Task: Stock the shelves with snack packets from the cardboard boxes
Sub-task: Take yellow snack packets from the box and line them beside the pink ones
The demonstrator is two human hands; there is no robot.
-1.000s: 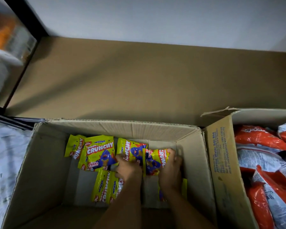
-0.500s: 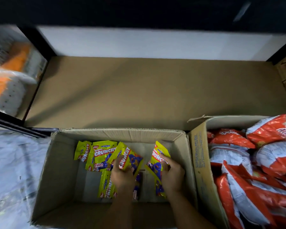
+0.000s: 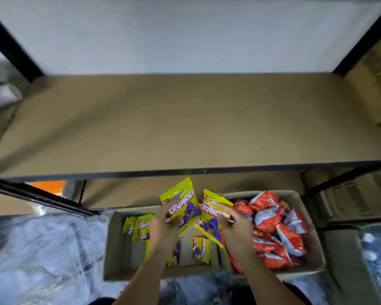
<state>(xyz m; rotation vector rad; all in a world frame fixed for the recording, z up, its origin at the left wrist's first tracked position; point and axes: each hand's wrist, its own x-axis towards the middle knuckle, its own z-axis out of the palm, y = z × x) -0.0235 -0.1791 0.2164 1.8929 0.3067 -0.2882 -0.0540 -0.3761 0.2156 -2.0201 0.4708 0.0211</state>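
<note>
My left hand (image 3: 164, 225) grips a yellow Crunchy snack packet (image 3: 183, 200), lifted above the left cardboard box (image 3: 112, 245). A second yellow Crunchy packet (image 3: 211, 216) is held in my right hand (image 3: 235, 227), close beside the first. Both packets hang just below the front edge of a bare brown shelf board (image 3: 185, 119). Several more yellow packets (image 3: 139, 226) lie on the box floor. The right cardboard box (image 3: 312, 245) holds several red and white snack packets (image 3: 279, 227).
Black shelf uprights (image 3: 11, 47) frame the board on both sides. A lower shelf board (image 3: 130, 190) shows under it. Brown cartons (image 3: 378, 89) stand at the far right. Crumpled plastic sheeting (image 3: 42, 256) covers the floor at the left, and an orange item (image 3: 46, 186) sits at lower left.
Both hands have lifted out of the left box, each with a yellow packet, up toward the shelf edge. The view has tilted up, showing the whole bare shelf.
</note>
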